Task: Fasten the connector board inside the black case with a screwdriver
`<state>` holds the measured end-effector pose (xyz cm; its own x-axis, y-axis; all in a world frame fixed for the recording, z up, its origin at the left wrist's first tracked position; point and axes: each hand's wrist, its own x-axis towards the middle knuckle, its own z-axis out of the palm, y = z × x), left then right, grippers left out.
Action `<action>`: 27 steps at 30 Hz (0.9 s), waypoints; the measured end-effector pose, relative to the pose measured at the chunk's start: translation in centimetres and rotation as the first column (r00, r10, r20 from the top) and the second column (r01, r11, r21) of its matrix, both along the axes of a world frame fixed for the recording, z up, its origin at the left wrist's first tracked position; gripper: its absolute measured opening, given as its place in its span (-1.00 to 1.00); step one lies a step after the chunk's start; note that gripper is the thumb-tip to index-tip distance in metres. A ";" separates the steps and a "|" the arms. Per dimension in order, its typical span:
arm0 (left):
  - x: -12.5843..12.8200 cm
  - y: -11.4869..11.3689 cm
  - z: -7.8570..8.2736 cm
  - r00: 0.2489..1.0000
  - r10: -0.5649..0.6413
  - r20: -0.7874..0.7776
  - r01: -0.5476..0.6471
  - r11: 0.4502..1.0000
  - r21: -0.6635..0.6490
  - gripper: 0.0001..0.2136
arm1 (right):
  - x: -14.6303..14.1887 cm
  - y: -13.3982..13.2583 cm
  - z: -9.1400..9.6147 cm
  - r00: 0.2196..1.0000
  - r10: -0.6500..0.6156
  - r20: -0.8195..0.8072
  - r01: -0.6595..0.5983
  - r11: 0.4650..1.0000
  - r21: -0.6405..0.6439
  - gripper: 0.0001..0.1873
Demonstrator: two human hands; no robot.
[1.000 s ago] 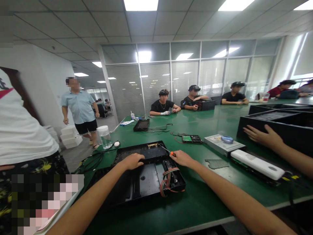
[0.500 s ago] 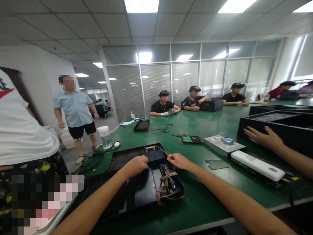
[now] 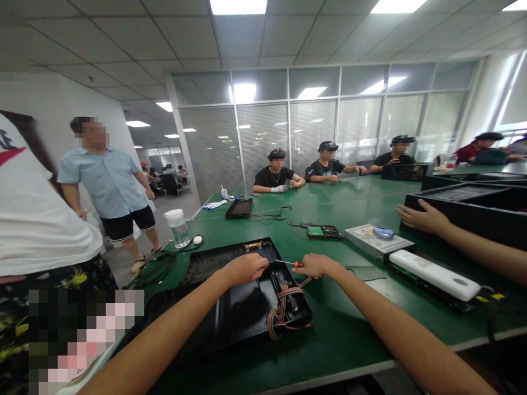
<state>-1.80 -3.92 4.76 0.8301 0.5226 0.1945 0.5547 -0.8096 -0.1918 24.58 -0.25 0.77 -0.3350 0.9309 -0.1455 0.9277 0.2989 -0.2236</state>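
An open black case (image 3: 230,307) lies on the green table (image 3: 341,334) in front of me, with a striped ribbon cable (image 3: 282,307) looped at its right end. My right hand (image 3: 317,266) is closed round the orange handle of a thin screwdriver (image 3: 288,263), whose shaft points left. My left hand (image 3: 246,267) is closed at the shaft's tip, above the case's middle. Whether the left fingers pinch the tip or something small I cannot make out.
A co-worker's hand (image 3: 420,218) rests on a black box (image 3: 473,211) at the right. Near it lie a white bar (image 3: 434,274), a grey drive (image 3: 376,240) and a small circuit board (image 3: 323,231). A clear jar (image 3: 177,227) and cables stand left. People sit opposite; two stand at left.
My left hand rose from the case's inside and came right to the screwdriver's tip. The screwdriver swung level, pointing left. The standing person in the blue shirt walked nearer.
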 end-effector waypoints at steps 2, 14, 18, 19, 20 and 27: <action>1.3 0.7 -0.4 0.998 -0.028 0.056 0.033 0.995 -0.089 -0.81 | -0.1 0.1 0.1 0.998 -0.036 0.049 0.030 0.994 0.108 -0.34; 2.3 1.9 -5.5 0.924 0.044 0.379 0.004 0.992 -0.127 -0.81 | -0.5 0.4 0.9 0.981 -0.157 -0.109 0.182 0.944 0.275 -0.33; 2.2 1.8 -5.8 0.905 0.039 0.425 0.013 0.993 -0.118 -0.81 | -0.7 0.3 1.1 0.978 -0.125 -0.167 0.174 0.930 0.324 -0.40; 2.3 1.9 -5.8 0.898 0.046 0.437 0.008 0.993 -0.122 -0.81 | -0.7 0.3 1.1 0.977 -0.103 -0.188 0.160 0.933 0.322 -0.41; 2.3 1.9 -5.7 0.895 0.055 0.443 0.003 0.992 -0.129 -0.82 | -0.7 0.3 1.2 0.973 -0.073 -0.217 0.141 0.939 0.313 -0.43; 2.3 2.0 -5.4 0.922 0.095 0.374 -0.019 0.979 -0.202 -0.83 | 0.5 0.3 1.5 0.742 -0.001 -0.671 -0.059 0.996 -0.066 -0.74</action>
